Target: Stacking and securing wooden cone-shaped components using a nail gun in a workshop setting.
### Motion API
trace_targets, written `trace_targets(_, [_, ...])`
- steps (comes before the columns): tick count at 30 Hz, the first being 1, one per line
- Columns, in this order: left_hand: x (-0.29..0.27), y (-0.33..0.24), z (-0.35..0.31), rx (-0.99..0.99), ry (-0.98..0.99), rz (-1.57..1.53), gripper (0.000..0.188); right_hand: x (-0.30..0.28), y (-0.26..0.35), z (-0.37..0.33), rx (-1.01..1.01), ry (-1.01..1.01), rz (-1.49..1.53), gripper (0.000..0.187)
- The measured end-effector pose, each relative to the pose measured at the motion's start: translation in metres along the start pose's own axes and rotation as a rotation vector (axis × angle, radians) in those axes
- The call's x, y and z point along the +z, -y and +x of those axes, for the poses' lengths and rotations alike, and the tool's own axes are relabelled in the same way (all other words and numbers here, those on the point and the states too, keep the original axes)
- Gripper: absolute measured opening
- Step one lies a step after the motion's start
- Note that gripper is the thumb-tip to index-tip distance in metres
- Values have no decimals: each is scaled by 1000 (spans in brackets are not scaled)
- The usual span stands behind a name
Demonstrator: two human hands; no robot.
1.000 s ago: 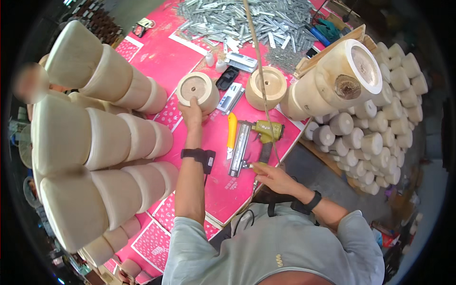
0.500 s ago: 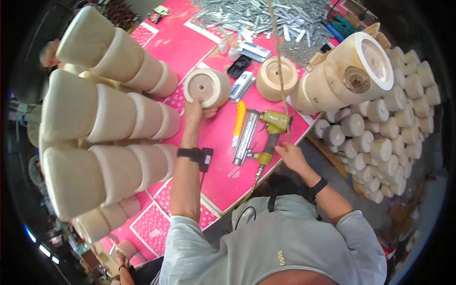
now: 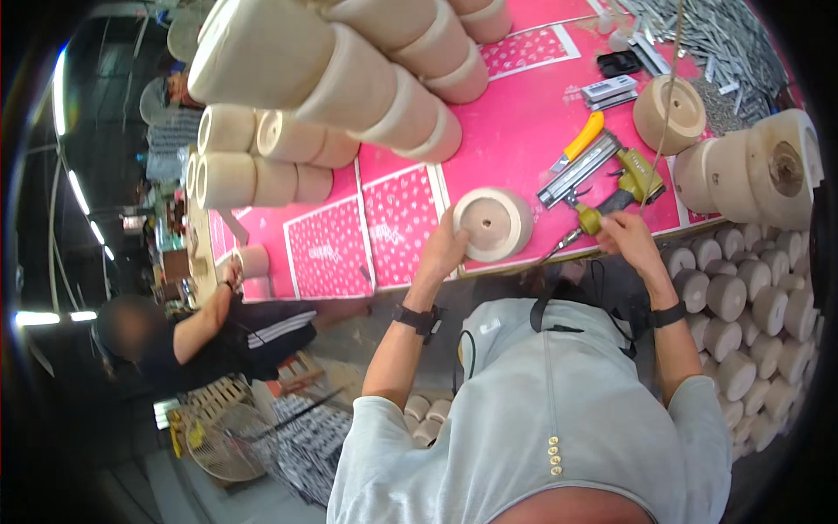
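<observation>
At the near edge of the pink table (image 3: pixel 489 140), my left hand (image 3: pixel 444 251) grips a round pale wooden block (image 3: pixel 504 229) by its left side. The block has a recessed face with a small hole in the middle. Close to the grip end of a green air nail gun (image 3: pixel 642 177), my right hand (image 3: pixel 630 240) has its fingers curled together; what they pinch, if anything, is hidden. The gun lies on its side with its long silver magazine (image 3: pixel 578 168) toward the left. A yellow utility knife (image 3: pixel 583 137) rests beyond the magazine.
Stacked wooden blocks (image 3: pixel 349 74) rise at the left. Another block (image 3: pixel 669 113) and a lying stack (image 3: pixel 742 175) are at the right. Loose staple strips (image 3: pixel 724 44) heap at the back. A thin cord hangs by the gun. Many blocks (image 3: pixel 751 314) are piled below right. A co-worker (image 3: pixel 205 327) works at far left.
The view has swung left. My left hand has drawn the wooden block from the middle of the table to its near edge. My right hand remains beside the nail gun.
</observation>
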State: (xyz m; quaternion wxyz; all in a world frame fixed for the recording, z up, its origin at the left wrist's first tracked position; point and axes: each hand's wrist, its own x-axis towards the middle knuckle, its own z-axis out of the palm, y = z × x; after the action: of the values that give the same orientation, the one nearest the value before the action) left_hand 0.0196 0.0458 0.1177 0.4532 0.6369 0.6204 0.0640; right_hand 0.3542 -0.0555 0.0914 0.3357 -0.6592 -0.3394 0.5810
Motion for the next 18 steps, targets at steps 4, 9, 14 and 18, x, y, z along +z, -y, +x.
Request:
trace_targets(4, [11, -9, -30, 315, -414, 326, 57, 65, 36, 20, -305, -26, -215, 43])
trace_targets(9, [17, -2, -49, 623, -292, 519, 61, 128, 54, 43, -533, -89, -612, 57])
trace_targets(14, [-3, 0, -40, 708, -165, 611, 60, 148, 66, 59, -344, -5, -781, 59])
trace_targets(18, [-17, 4, -29, 769, -64, 624, 58, 148, 84, 64, -185, 74, -824, 59])
